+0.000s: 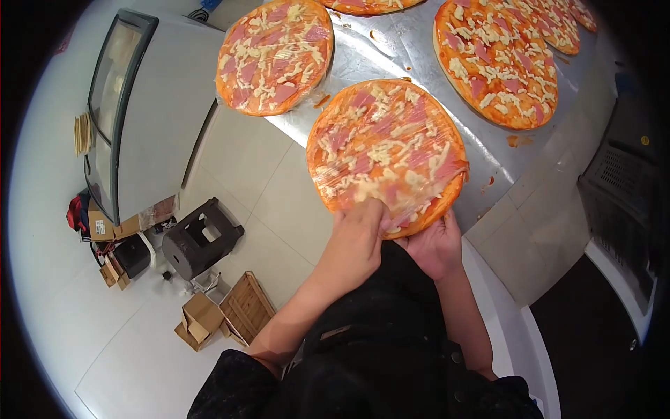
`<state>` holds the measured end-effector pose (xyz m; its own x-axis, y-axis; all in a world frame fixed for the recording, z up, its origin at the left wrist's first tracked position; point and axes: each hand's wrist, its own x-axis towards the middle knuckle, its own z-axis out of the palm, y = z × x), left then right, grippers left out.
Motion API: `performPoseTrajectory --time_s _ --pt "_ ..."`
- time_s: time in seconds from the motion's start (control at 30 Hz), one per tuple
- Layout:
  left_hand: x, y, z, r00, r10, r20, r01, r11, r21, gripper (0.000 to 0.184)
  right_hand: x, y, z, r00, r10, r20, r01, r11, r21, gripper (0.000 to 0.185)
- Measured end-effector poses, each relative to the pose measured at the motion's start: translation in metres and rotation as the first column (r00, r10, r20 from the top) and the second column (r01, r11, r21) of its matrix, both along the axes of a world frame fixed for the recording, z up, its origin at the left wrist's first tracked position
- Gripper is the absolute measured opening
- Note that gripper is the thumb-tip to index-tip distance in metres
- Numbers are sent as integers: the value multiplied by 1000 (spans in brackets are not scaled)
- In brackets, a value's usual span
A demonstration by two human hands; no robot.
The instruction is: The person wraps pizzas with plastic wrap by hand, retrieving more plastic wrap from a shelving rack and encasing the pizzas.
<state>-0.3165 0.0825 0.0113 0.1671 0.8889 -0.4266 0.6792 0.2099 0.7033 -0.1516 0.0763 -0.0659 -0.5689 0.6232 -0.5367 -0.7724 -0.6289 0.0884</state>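
A round pizza topped with shredded cheese and pink ham pieces is tilted toward me at the table's near edge. Clear plastic wrap stretches over its top, shiny and creased. My right hand supports the pizza from below at its near right edge; most of its fingers are hidden underneath. On the near left rim, my left hand has its fingers curled and pressed together at the wrap. Its fingertips are partly hidden.
A wrapped pizza lies on the metal table at the left, with an uncovered pizza and others farther back. At left stand a glass-lidded freezer, a dark stool, cardboard boxes and a wooden crate.
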Motion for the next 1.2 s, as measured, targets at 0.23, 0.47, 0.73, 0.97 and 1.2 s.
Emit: performPoseTrajectory --time_s 0.23,0.47,0.73,0.97,1.2 --pt "20 -7 19 986 -39 163 29 997 65 4 -10 -11 -12 927 -253 -278 220 965 -142 57" --pt "-23 -37 0 949 297 103 -313 918 244 10 -15 0 -1 988 -85 -128 87 996 10 64" --pt "-22 -93 -54 794 558 242 -607 747 270 23 -14 -2 -5 982 -112 -153 106 993 -46 66" --pt "-14 -76 -63 721 599 348 -691 659 297 16 -16 -2 -6 982 -104 -156 101 995 -25 66" --pt "-14 -75 -56 795 552 249 -606 718 342 7 -23 -1 2 982 -147 -116 142 988 -53 66"
